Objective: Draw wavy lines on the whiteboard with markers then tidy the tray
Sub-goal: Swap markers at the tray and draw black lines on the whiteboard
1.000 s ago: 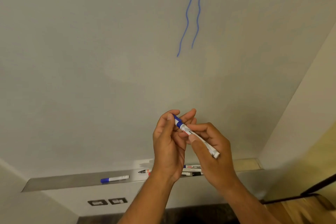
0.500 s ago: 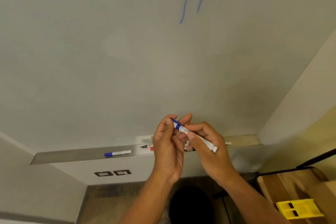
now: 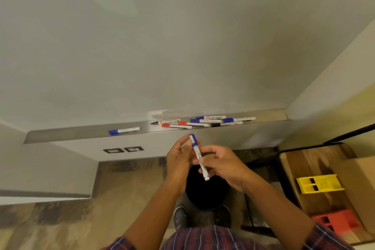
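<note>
Holding capped blue marker [image 3: 198,155] at frame centre: right hand [image 3: 223,165] wrapped round barrel, left hand [image 3: 178,158] pinching cap end. Lowered since before, just below tray [image 3: 81,132]; probably drawing done, tidying next.

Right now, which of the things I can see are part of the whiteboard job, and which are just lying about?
For the job: whiteboard, tray, blue marker held in left hand and right hand, single marker and heap of markers on the tray.
Just lying about: yellow block, red block, wooden table, wall sockets.
</note>
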Action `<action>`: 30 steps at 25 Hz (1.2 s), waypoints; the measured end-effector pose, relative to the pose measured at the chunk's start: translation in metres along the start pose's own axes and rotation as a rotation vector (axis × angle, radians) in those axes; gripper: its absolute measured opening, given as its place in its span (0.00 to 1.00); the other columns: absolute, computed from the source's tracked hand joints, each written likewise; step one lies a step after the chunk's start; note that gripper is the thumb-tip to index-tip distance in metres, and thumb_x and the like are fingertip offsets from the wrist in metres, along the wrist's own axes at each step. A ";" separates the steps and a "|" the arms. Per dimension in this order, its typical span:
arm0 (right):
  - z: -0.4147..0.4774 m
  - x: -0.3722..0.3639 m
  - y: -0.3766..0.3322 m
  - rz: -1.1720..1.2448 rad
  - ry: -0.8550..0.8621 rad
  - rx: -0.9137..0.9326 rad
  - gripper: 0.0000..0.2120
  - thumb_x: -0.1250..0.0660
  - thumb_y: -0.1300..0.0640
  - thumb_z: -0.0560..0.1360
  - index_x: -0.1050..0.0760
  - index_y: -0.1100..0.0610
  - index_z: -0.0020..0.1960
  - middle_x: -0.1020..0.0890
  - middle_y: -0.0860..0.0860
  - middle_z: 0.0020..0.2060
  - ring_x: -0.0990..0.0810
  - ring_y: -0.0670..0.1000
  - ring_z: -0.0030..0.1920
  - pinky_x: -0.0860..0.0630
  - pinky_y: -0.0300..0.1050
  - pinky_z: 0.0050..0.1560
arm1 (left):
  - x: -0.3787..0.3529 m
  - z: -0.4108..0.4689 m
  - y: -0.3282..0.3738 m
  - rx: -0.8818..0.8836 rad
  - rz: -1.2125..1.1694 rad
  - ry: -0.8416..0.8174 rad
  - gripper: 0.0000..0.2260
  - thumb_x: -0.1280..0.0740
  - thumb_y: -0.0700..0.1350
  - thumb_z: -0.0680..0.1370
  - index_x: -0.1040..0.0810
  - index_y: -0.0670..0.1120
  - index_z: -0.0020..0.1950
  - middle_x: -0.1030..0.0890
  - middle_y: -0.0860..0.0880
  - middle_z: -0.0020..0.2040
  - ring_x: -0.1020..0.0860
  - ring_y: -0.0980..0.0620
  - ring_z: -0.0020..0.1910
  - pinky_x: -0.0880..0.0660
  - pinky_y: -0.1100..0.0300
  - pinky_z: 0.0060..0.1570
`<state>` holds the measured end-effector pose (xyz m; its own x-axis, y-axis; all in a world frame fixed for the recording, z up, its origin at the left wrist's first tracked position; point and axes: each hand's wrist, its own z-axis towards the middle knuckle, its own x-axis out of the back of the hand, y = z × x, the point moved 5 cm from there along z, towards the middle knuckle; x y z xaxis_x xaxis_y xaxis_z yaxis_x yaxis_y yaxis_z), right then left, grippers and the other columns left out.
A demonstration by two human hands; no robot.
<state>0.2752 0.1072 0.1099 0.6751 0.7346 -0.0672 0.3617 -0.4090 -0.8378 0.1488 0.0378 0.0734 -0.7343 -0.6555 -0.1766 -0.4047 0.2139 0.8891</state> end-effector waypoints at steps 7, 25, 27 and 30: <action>0.045 0.026 0.145 -0.216 0.176 -0.354 0.06 0.25 0.62 0.74 0.17 0.57 0.50 0.16 0.56 0.40 0.16 0.52 0.37 0.19 0.43 0.32 | 0.021 0.023 -0.134 0.289 0.352 -0.031 0.11 0.33 0.46 0.85 0.20 0.59 0.65 0.17 0.51 0.66 0.19 0.53 0.64 0.22 0.48 0.70; 0.089 0.086 0.220 -0.520 0.242 -0.392 0.15 0.31 0.57 0.81 0.25 0.64 0.63 0.19 0.60 0.59 0.19 0.61 0.58 0.20 0.56 0.57 | 0.032 0.039 -0.194 0.296 0.768 0.023 0.16 0.36 0.47 0.86 0.22 0.47 0.74 0.18 0.47 0.69 0.21 0.46 0.68 0.25 0.43 0.70; 0.087 0.088 0.213 -0.535 0.244 -0.359 0.16 0.32 0.57 0.81 0.26 0.63 0.66 0.21 0.58 0.64 0.20 0.60 0.61 0.20 0.56 0.60 | 0.024 0.041 -0.188 0.275 0.754 0.035 0.16 0.36 0.46 0.86 0.23 0.47 0.74 0.19 0.48 0.69 0.21 0.47 0.67 0.24 0.45 0.70; 0.086 0.091 0.202 -0.505 0.265 -0.313 0.17 0.31 0.57 0.81 0.26 0.62 0.68 0.21 0.57 0.66 0.21 0.57 0.64 0.21 0.52 0.62 | 0.012 0.041 -0.182 0.244 0.737 0.047 0.16 0.35 0.45 0.86 0.23 0.47 0.74 0.19 0.48 0.69 0.21 0.48 0.68 0.24 0.46 0.70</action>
<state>0.3547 0.1382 -0.1120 0.4940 0.7356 0.4635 0.8194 -0.2158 -0.5310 0.1908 0.0207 -0.1080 -0.8389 -0.3112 0.4466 0.0662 0.7560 0.6513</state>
